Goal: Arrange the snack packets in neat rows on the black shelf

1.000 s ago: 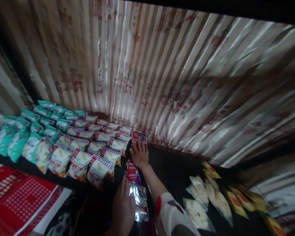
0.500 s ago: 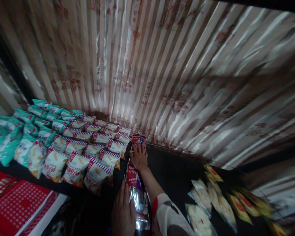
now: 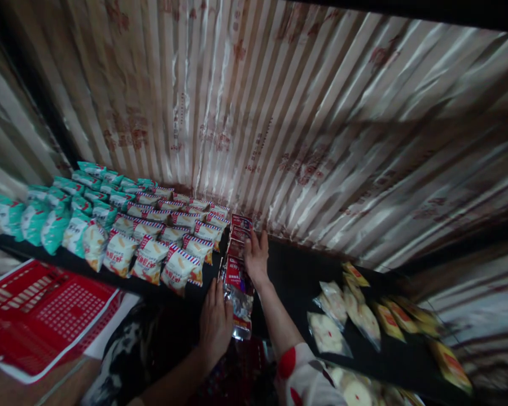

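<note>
A row of red and silver snack packets (image 3: 238,265) runs from the back of a dark shelf (image 3: 292,276) toward its front edge. My right hand (image 3: 257,255) lies on the right side of this row with fingers stretched out toward the back. My left hand (image 3: 215,322) presses flat against the left side of the frontmost silver packet, fingers straight. Neither hand grips a packet. To the left lie rows of white packets with red and blue striped tops (image 3: 169,248).
Teal packets (image 3: 55,208) fill the shelf's left end. Clear and yellow packets (image 3: 359,316) lie on the right part. A red plastic basket (image 3: 42,316) sits below at the left. A striped shiny sheet (image 3: 279,113) hangs behind the shelf.
My right hand slid from on top of the row to its right side. The view shifted, and the basket and my sleeve show more.
</note>
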Tool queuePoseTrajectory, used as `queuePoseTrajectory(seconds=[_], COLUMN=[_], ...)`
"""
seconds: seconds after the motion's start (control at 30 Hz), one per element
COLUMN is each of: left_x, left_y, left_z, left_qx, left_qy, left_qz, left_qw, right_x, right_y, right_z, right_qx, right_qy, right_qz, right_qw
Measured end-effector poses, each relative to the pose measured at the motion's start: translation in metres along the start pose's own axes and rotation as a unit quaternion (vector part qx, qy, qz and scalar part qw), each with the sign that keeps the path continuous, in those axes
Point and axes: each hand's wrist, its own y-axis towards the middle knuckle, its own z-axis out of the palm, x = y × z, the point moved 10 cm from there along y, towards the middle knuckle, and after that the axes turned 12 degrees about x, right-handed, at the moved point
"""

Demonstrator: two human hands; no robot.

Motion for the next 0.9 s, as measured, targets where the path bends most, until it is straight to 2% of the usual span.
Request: queuePoseTrajectory(seconds=[0.1, 0.17, 0.23, 0.3, 0.37, 0.43, 0.5, 0.57, 0.63, 0.73, 0.9], left_x=[-0.007, -0.009, -0.008, -0.004, 0.006, 0.022, 0.046, 0.073, 0.095, 0.11, 0.121], left_y=[-0.008, -0.019, -0.037, -0.06, -0.086, -0.108, -0.123, -0.133, -0.138, -0.135, -0.116], left_z=[-0.009, -0.018, -0.029, -0.038, -0.04, -0.031, -0.013, 0.007, 0.022, 0.033, 0.045], left_qx=[-0.014, -0.038, -0.062, -0.067, -0.044, 0.017, 0.103, 0.184, 0.235, 0.272, 0.299], left_qy=[-0.002, -0.007, -0.017, -0.026, -0.034, -0.038, -0.035, -0.024, -0.013, -0.007, -0.015], left_qz=[0.015, 0.029, 0.048, 0.079, 0.106, 0.099, 0.05, -0.029, -0.1, -0.158, -0.2], left_qw=[1.0, 0.999, 0.997, 0.994, 0.993, 0.994, 0.993, 0.982, 0.967, 0.949, 0.933], right_x=[-0.011, -0.023, -0.041, -0.06, -0.072, -0.073, -0.068, -0.062, -0.059, -0.055, -0.047], right_y=[-0.049, -0.088, -0.13, -0.174, -0.212, -0.24, -0.261, -0.275, -0.281, -0.278, -0.26], right_z=[-0.027, -0.036, -0.031, -0.013, 0.016, 0.051, 0.088, 0.119, 0.141, 0.16, 0.185], right_qx=[-0.068, -0.1, -0.113, -0.104, -0.052, 0.049, 0.176, 0.291, 0.365, 0.406, 0.414], right_qy=[0.095, 0.158, 0.235, 0.318, 0.341, 0.325, 0.273, 0.196, 0.117, 0.025, -0.039], right_qz=[-0.022, -0.016, 0.019, 0.066, 0.102, 0.106, 0.088, 0.065, 0.051, 0.039, 0.02], right_qw=[0.993, 0.982, 0.965, 0.94, 0.933, 0.938, 0.942, 0.934, 0.922, 0.913, 0.909])
